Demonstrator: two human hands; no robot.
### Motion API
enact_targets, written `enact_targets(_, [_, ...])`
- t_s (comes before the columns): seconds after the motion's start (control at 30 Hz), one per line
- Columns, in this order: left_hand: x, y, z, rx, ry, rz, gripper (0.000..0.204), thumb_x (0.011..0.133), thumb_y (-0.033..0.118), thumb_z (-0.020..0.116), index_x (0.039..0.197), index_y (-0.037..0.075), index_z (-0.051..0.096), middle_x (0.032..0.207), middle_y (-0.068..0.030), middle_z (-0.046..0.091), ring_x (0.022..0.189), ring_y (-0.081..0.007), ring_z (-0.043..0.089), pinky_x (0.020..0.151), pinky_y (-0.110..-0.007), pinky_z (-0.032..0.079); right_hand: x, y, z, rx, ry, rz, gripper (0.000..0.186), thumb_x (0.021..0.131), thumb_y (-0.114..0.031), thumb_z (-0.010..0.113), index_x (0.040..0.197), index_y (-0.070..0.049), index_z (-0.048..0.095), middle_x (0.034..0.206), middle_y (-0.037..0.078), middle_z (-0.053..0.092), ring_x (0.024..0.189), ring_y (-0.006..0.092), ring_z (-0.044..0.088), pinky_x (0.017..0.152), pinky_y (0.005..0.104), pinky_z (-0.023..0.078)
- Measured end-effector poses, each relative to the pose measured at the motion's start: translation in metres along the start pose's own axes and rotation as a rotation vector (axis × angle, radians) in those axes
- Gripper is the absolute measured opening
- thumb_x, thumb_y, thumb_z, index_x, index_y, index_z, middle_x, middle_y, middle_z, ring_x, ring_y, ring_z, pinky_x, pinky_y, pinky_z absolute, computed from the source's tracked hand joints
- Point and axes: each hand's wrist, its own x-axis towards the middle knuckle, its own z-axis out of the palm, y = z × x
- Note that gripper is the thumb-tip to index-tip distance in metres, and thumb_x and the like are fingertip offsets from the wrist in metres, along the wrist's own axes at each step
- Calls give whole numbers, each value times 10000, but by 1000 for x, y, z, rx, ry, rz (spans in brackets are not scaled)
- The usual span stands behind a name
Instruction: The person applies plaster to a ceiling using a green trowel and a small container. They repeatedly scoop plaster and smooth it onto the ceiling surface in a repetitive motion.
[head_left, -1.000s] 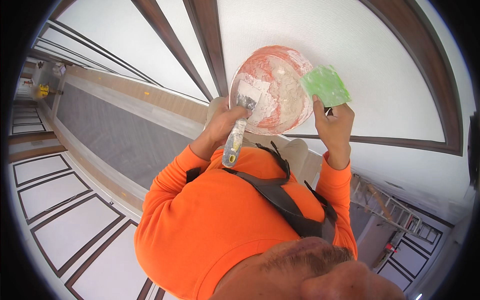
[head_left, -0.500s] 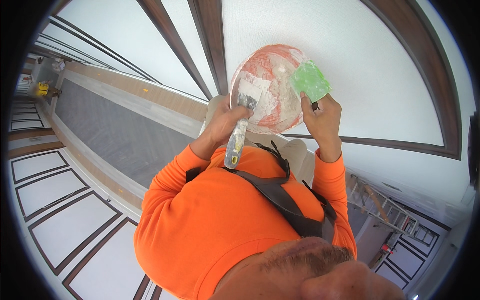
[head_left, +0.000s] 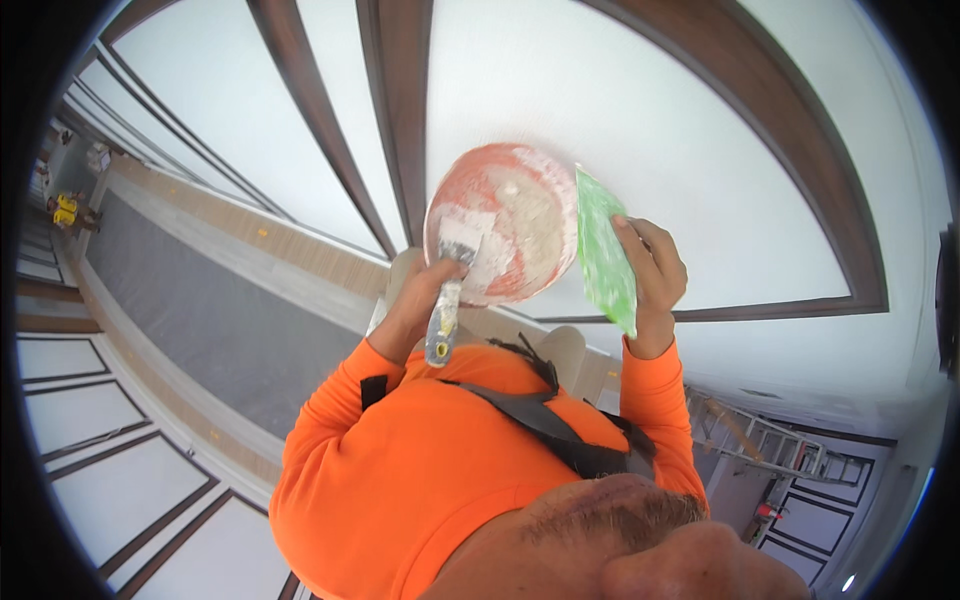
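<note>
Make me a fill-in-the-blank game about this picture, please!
1. The hand on the putty knife is the person's ____ one.
2. The right hand holds a flat spreader that is ____ under its white smears.
3. The person's sleeves are ____.

Missing words: left; green; orange.

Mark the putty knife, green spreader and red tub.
Putty knife (head_left: 446, 306), head view: handle, below the thumb.
Green spreader (head_left: 604, 252), head view: middle of its face.
Red tub (head_left: 462, 188), head view: inner wall.
</note>
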Motion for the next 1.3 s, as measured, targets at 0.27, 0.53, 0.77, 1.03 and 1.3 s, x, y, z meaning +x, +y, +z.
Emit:
enact_targets(0.27, [35, -56, -53, 58, 56, 71, 581, 813, 148, 667, 1361, 1, 540, 1126, -70, 631, 965, -200, 648, 761, -346, 559, 113, 41, -124, -364, 432, -386, 235, 804, 24, 751, 1039, 35, 744, 987, 140, 725, 923, 298, 705, 839, 373, 578])
enact_targets(0.53, [59, -127, -97, -243, 78, -39, 694, 760, 166, 645, 1416, 8, 483, 1170, -130, 608, 949, -288, 660, 790, -371, 585, 264, 67, -238, -144, 649, -363, 160, 913, 6, 761, 1051, 66, 707, 980, 142, 760, 837, 202, 725, 808, 302, 581])
enact_targets(0.77, [35, -54, -45, 65, 69, 112, 392, 854, 147, 655, 1213, -9, 632, 1069, -35, 649, 952, -143, 610, 829, -306, 498, 130, 51, -90, 26, -11, -180, 228, 875, 78, 726, 1096, 56, 675, 959, 145, 735, 825, 231, 721, 752, 351, 598])
enact_targets(1.03, [26, 10, -1, 97, -71, 201, 425, 837, 92, 665, 1228, -59, 593, 1002, -42, 634, 902, -124, 586, 803, -294, 472, 69, 43, -13, 158, -677, -148, 467, 660, -21, 792, 1120, -29, 714, 961, 97, 685, 823, 270, 662, 670, 348, 536])
enact_targets(1.3, [36, 16, 0, 163, -130, 339, 573, 827, 51, 676, 1376, -26, 529, 1069, -19, 638, 922, -112, 583, 835, -280, 478, 58, 36, -3, -24, -701, -181, 526, 654, 10, 754, 1174, -28, 683, 969, 85, 640, 842, 266, 642, 669, 365, 539])
